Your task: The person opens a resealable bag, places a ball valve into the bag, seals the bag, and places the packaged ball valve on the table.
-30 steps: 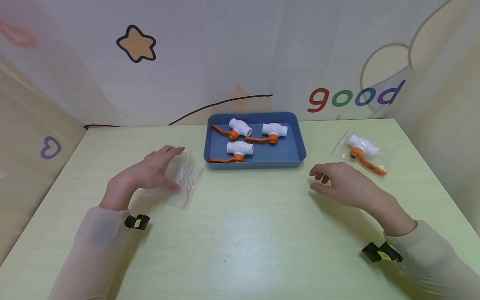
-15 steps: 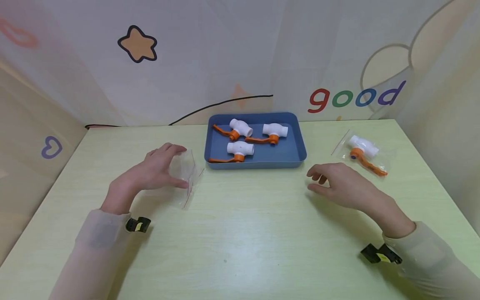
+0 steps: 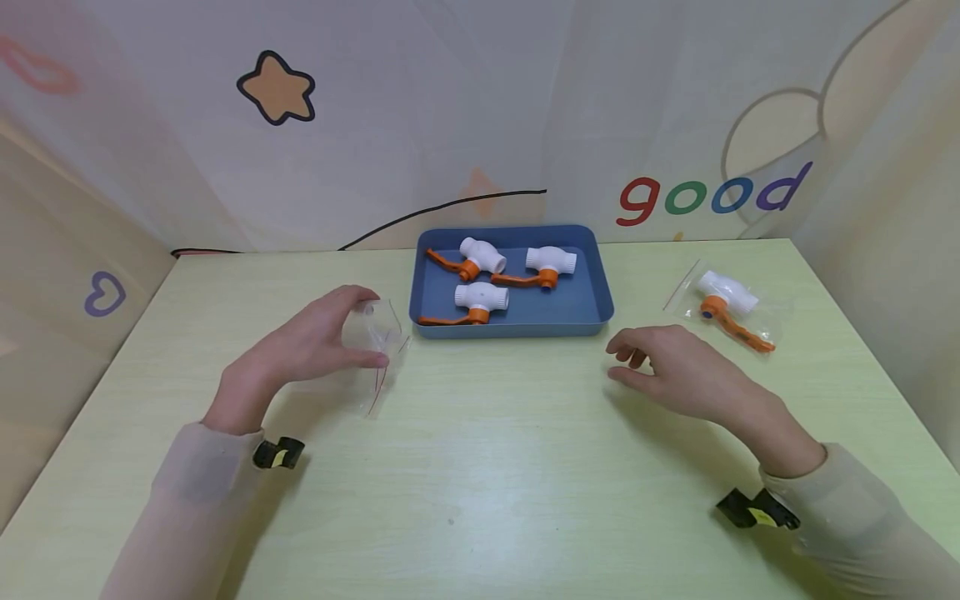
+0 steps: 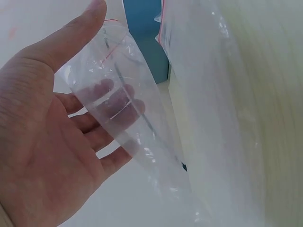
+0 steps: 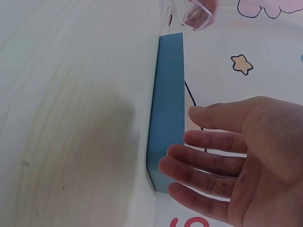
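Observation:
My left hand point(image 3: 311, 342) grips a clear zip-lock bag point(image 4: 130, 101) between thumb and fingertips, left of the blue tray. Its fingers show through the plastic in the left wrist view. Under it, more clear bags point(image 4: 203, 104) with red seal lines lie on the table. Nothing is in my right hand point(image 3: 682, 367), which hovers over the table right of the tray, fingers relaxed and thumb apart. Three ball valves, white with orange handles, lie in the tray: one at back left point(image 3: 482, 255), one at right point(image 3: 551, 260), one in front point(image 3: 481, 297).
The blue tray point(image 3: 573, 310) stands at the table's back middle, against the printed curtain point(image 3: 390, 117). At back right, another white and orange valve point(image 3: 726, 293) lies inside a clear zip-lock bag point(image 3: 681, 287). The pale wooden table point(image 3: 465, 467) extends toward the front.
My left hand has taken a zip-lock bag from the bags on the table and lifted it slightly, shifting right. The right hand has drifted a little left.

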A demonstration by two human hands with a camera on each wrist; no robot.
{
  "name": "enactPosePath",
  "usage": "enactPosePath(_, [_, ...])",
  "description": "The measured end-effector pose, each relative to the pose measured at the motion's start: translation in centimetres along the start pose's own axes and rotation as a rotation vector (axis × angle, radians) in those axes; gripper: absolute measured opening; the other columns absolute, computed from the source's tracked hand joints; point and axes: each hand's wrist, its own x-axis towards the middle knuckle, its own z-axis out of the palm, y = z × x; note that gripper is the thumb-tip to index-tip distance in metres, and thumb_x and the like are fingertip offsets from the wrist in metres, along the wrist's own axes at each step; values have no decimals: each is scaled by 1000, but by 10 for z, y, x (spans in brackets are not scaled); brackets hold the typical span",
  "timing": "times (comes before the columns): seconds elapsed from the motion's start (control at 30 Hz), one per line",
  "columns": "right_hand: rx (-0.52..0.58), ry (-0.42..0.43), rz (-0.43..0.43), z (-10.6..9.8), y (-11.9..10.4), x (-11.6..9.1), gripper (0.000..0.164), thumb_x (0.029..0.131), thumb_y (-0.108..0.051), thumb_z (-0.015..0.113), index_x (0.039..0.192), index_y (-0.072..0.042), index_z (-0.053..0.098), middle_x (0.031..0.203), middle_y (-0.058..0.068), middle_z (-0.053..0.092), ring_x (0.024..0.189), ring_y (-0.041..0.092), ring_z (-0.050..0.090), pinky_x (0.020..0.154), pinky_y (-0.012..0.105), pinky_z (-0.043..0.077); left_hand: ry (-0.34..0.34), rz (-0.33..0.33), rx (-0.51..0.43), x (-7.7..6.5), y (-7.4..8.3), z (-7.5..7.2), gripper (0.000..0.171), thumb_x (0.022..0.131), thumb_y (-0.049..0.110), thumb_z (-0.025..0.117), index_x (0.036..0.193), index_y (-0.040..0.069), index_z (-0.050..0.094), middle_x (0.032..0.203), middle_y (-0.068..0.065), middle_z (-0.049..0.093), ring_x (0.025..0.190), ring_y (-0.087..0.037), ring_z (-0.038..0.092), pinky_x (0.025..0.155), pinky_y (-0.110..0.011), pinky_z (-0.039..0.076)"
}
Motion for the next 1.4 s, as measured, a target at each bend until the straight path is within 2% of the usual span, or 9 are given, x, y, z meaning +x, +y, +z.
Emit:
enactPosePath(0.27, [17, 13, -8, 0, -6, 1, 24, 95, -16, 75, 116, -4, 73, 102, 2, 73, 92, 20, 67, 80, 41, 58, 13, 17, -29, 0, 10, 3, 85, 82, 36, 89, 144, -2, 46, 139, -16, 53, 125, -33, 51, 108, -52, 42])
enactPosePath(0.4, [31, 39, -25, 2, -9, 4, 22, 95, -15, 75, 114, -4, 74, 100, 1, 72, 91, 19, 67, 78, 38, 58, 7, 33, -50, 0, 19, 6, 83, 82, 38, 89, 144, 0, 48, 137, -14, 55, 124, -31, 52, 106, -50, 43])
enactPosePath(0.63, [44, 75, -44, 5, -14, 7, 14, 96, -12, 74, 108, -6, 75, 93, -2, 71, 86, 16, 65, 74, 35, 56, -17, 61, -59, 1, 36, 13, 80, 82, 39, 89, 142, 4, 50, 133, -9, 58, 116, -27, 56, 97, -47, 51])
enactPosePath(0.87, [63, 78, -55, 10, -20, 10, 9, 95, -11, 74, 104, -8, 75, 90, -4, 70, 84, 15, 65, 73, 36, 56, -41, 89, -27, 1, 53, 21, 80, 82, 46, 87, 143, 8, 51, 137, -5, 56, 126, -25, 53, 105, -46, 46])
enactPosePath(1.1, [89, 77, -102, 19, -26, 15, 5, 96, -13, 73, 100, -12, 76, 86, -8, 68, 81, 12, 62, 71, 35, 55, -38, 123, 29, 2, 69, 35, 81, 82, 52, 85, 145, 12, 51, 135, -1, 53, 123, -21, 52, 103, -43, 48])
enactPosePath(1.4, [145, 22, -92, 28, -38, 21, 7, 98, -17, 72, 102, -13, 76, 86, -9, 68, 81, 13, 61, 69, 32, 54, -3, 204, 96, 4, 87, 52, 79, 81, 53, 85, 141, 12, 54, 131, -1, 52, 116, -18, 52, 98, -38, 50])
